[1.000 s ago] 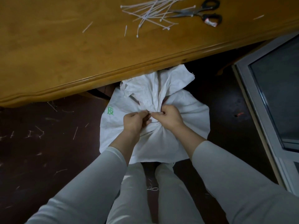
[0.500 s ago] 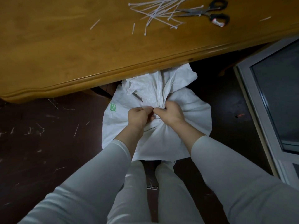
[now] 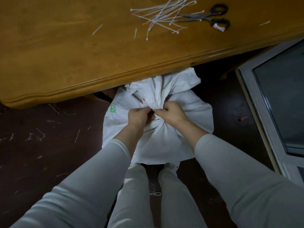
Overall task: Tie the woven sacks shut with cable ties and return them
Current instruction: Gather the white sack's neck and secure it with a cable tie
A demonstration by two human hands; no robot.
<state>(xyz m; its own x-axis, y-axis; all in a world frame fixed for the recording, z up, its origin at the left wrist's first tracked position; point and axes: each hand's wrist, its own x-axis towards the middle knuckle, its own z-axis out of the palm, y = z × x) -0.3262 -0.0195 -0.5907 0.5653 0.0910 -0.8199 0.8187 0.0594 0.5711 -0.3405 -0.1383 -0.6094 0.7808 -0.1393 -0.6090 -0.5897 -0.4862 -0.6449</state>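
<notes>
A white woven sack [image 3: 194,116] with a green mark stands on the dark floor in front of my legs, partly under the table edge. Its mouth is gathered into a bunched neck. My left hand [image 3: 139,116] and my right hand [image 3: 171,113] both pinch that neck from either side, fingertips nearly touching. I cannot see whether a cable tie sits around the neck; the fingers hide it. A loose pile of white cable ties [image 3: 164,15] lies on the table far above the sack.
The wooden table [image 3: 74,55] fills the upper view, with black-handled scissors [image 3: 212,17] beside the ties. Cut tie ends litter the floor [image 3: 41,135] at left. A white-framed glass panel [image 3: 279,104] stands at right.
Both hands stay on the sack's neck, shifting only slightly as the fingers work together. The view has tilted a little, so the table items sit lower in frame.
</notes>
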